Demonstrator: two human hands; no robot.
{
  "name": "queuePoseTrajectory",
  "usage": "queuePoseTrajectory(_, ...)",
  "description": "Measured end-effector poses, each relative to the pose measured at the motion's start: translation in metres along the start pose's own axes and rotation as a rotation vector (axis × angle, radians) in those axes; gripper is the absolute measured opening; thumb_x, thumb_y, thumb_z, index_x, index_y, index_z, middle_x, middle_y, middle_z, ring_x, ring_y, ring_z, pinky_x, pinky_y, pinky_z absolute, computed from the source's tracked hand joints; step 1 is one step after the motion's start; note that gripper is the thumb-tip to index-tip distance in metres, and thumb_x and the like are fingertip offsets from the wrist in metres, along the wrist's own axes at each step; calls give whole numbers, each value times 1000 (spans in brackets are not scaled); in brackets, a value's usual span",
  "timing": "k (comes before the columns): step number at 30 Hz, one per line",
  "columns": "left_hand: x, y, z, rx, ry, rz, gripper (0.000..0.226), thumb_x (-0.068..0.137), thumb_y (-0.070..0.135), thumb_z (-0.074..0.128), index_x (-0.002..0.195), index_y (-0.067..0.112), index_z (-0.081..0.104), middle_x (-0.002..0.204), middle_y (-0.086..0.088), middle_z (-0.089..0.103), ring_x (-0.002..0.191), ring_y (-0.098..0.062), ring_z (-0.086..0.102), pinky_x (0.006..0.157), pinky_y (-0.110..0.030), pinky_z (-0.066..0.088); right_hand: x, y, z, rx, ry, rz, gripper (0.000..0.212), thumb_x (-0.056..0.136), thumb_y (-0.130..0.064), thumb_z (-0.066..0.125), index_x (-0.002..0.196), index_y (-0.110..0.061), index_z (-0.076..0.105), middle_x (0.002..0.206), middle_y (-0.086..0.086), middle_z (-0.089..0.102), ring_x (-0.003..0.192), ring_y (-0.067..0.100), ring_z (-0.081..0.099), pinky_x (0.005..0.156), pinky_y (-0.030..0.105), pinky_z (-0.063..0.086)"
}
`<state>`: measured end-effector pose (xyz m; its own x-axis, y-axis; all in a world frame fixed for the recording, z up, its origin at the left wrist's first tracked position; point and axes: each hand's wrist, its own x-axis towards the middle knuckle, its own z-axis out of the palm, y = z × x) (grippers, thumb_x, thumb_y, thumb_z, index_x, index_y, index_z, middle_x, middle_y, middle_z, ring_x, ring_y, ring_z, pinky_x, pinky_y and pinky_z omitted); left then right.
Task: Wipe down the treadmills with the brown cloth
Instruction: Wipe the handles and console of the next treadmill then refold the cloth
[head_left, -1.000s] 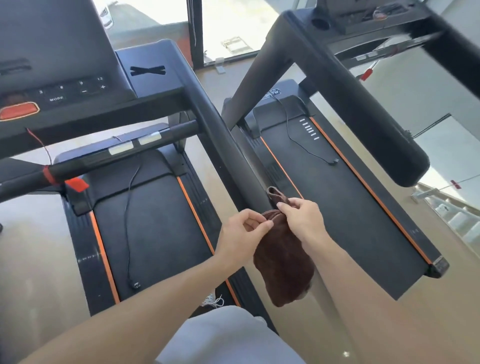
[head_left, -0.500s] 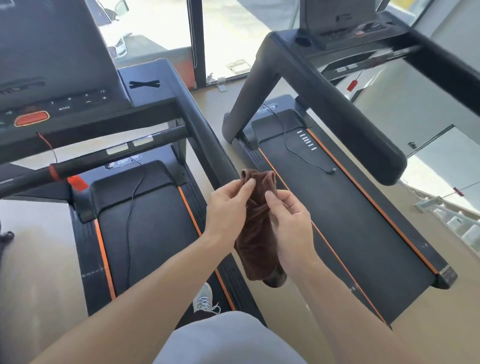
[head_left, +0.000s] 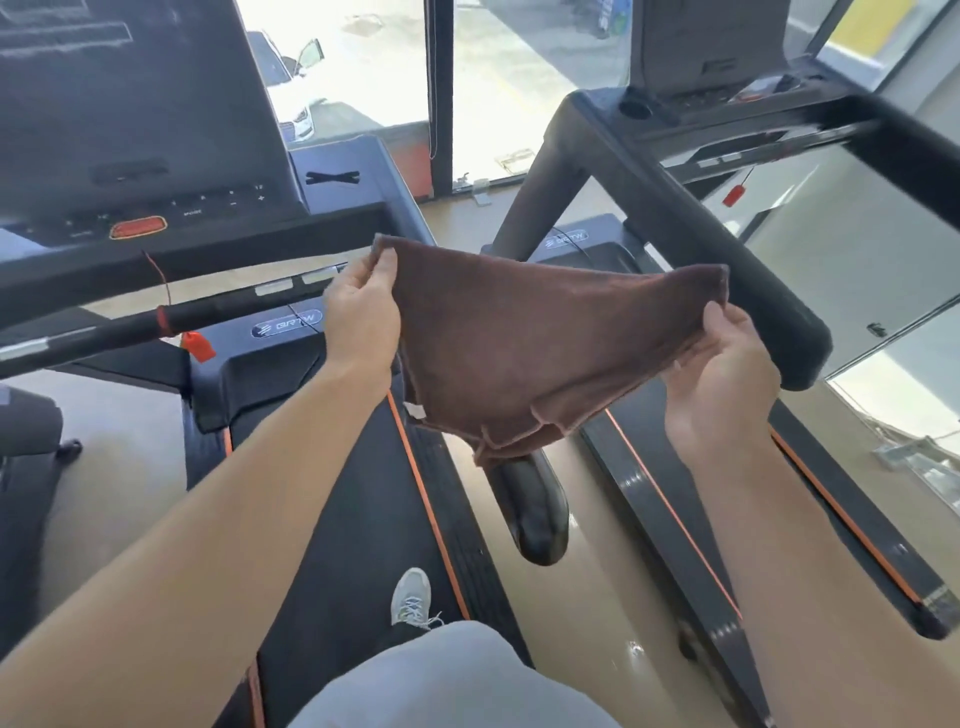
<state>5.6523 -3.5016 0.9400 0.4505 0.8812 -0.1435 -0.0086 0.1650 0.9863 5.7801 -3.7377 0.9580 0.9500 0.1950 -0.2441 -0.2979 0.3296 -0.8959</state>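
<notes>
- The brown cloth (head_left: 524, 343) is held up in the air, stretched wide between both hands, above the gap between the two treadmills.
- The left hand (head_left: 363, 312) pinches the cloth's upper left corner between thumb and fingers.
- The right hand (head_left: 727, 364) grips the right edge, palm up, thumb on top.
- The cloth's lower edge hangs in loose folds, touching neither machine.
- The left treadmill (head_left: 353, 519) has a grey shoe (head_left: 411, 597) standing on its belt.
- The right treadmill (head_left: 727, 519) stands just beside it, with an orange stripe along its belt.
</notes>
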Motion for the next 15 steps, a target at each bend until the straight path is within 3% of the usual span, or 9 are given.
queuePoseTrajectory(3,-3,8,-1,109,18,130,25,107,28,53,91,28,72,84,14,69,74,7,60,69,-7,44,2,-12,0,-31,-95,-60,21,109,-14,42,99,-16,61,99,4,68,93,19,65,84,34,51)
queuePoseTrajectory(6,-4,16,-7,185,-13,138,25,105,31,56,86,27,72,64,17,62,58,2,53,57,-12,43,2,-19,-2,-13,-210,8,22,107,-17,42,102,-14,63,106,8,70,103,25,65,88,37,53)
queuePoseTrajectory(8,-5,21,-10,203,-49,75,25,106,29,54,88,24,71,50,14,56,44,-3,50,44,-16,37,1,-22,-4,-12,-268,79,27,106,-22,42,116,-11,64,116,11,70,110,27,67,89,39,55)
queuePoseTrajectory(9,-6,22,-10,210,-64,46,24,107,29,51,93,23,70,52,9,62,45,-7,56,42,-17,37,1,-22,-6,-29,-272,105,30,105,-24,41,122,-10,63,118,12,70,111,27,68,87,38,55)
queuePoseTrajectory(11,-8,24,-11,179,-109,-31,25,110,30,44,113,19,67,74,0,77,65,-17,74,44,-19,45,1,-23,-6,-71,-263,120,36,105,-26,43,128,-7,63,119,11,70,111,26,68,86,38,54)
queuePoseTrajectory(13,-10,25,-12,97,-139,-100,32,112,27,38,129,12,61,90,-7,80,82,-23,78,53,-24,55,-1,-25,-3,-95,-289,103,31,104,-25,50,122,-7,68,118,10,72,111,25,69,91,38,52)
queuePoseTrajectory(15,-11,28,-11,24,-140,-118,35,112,26,38,133,6,57,93,-11,79,86,-24,77,66,-30,61,-8,-31,-2,-127,-444,96,20,101,-24,57,110,-12,70,112,7,75,107,23,71,90,37,54)
